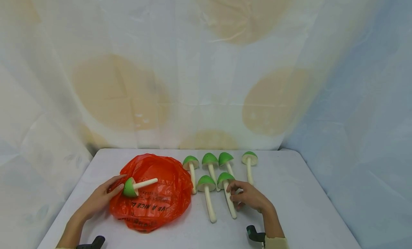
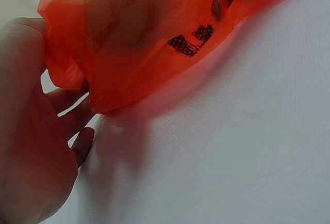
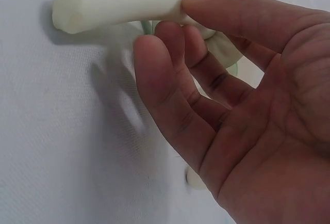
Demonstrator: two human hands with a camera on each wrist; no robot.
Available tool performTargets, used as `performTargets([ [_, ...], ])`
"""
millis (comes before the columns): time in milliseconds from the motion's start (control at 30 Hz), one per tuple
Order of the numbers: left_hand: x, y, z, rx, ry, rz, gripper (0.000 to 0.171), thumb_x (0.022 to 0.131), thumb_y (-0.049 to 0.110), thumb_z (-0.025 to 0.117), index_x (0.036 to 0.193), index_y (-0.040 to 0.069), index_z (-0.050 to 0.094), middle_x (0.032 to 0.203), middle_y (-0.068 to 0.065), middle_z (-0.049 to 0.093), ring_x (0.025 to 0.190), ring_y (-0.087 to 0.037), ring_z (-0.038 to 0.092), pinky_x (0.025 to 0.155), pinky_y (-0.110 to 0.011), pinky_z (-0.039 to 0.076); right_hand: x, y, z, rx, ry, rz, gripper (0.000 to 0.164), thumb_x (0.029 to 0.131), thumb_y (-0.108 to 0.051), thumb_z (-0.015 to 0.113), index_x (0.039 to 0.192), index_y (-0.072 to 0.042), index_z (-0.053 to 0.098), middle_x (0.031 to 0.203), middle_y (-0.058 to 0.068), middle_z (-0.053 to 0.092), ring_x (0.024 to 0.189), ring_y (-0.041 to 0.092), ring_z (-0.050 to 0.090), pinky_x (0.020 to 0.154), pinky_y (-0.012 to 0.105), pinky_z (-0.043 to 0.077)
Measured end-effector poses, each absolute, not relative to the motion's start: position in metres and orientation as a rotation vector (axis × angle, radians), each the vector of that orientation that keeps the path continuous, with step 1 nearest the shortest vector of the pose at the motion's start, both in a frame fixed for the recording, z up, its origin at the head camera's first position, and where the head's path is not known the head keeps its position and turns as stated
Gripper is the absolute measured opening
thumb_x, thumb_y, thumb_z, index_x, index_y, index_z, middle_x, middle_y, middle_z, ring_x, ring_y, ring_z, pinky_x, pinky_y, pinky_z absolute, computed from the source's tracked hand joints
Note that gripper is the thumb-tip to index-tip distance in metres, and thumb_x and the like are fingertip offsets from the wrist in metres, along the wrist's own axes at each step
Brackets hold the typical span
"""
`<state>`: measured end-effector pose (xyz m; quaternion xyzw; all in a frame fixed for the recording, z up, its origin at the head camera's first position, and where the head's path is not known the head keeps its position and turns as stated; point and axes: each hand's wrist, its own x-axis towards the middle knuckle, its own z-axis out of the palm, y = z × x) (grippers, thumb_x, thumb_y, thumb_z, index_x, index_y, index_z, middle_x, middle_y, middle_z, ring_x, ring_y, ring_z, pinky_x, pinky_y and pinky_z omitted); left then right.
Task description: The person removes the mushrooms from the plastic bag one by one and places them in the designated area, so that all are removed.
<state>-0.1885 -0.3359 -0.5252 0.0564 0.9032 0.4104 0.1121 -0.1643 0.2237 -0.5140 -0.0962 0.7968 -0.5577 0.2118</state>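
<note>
A crumpled red plastic bag (image 1: 167,170) with dark printing lies left of centre on the table. On top of it rests a toy mushroom (image 1: 130,188) with a green cap and white stem. My left hand (image 1: 103,193) grips the bag's left edge, thumb beside that green cap; the left wrist view shows its fingers (image 2: 77,115) behind the red film. To the right, my right hand (image 1: 249,197) pinches the white stem of another mushroom (image 1: 230,204) between thumb and fingertips. In the right wrist view this stem (image 3: 118,7) points left, its cap partly behind the hand.
Several more green-capped mushrooms lie in loose rows between the bag and my right hand, one (image 1: 209,202) just left of the pinched one. Another (image 1: 249,161) lies farthest right at the back. Sheets with tan dots (image 1: 206,109) hang behind the white table (image 1: 299,206).
</note>
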Motion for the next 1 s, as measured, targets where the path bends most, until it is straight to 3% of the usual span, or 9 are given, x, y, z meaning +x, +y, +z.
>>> performTargets([
  [500,-0.192,-0.338,-0.528,0.155,2.652,1.205,0.066,0.100,0.057,0.051,0.152,0.018,0.041,0.158,-0.027,0.031,0.145,-0.055,0.022,0.105,-0.075,0.032,-0.165,0.225,-0.511,-0.274,2.238,-1.529,0.020,0.091,-0.012,0.070,0.110,-0.006,0.066,0.099,0.013,0.059,0.081,0.025,0.064,0.060,0.044,0.059],
  [1000,-0.191,-0.339,-0.527,0.160,2.644,1.234,0.065,0.100,0.056,0.052,0.153,0.019,0.041,0.159,-0.027,0.030,0.145,-0.054,0.023,0.105,-0.074,0.034,-0.172,0.179,-0.465,-0.552,2.217,-1.460,0.025,0.094,-0.010,0.067,0.117,-0.001,0.063,0.098,0.013,0.061,0.076,0.028,0.060,0.053,0.040,0.054],
])
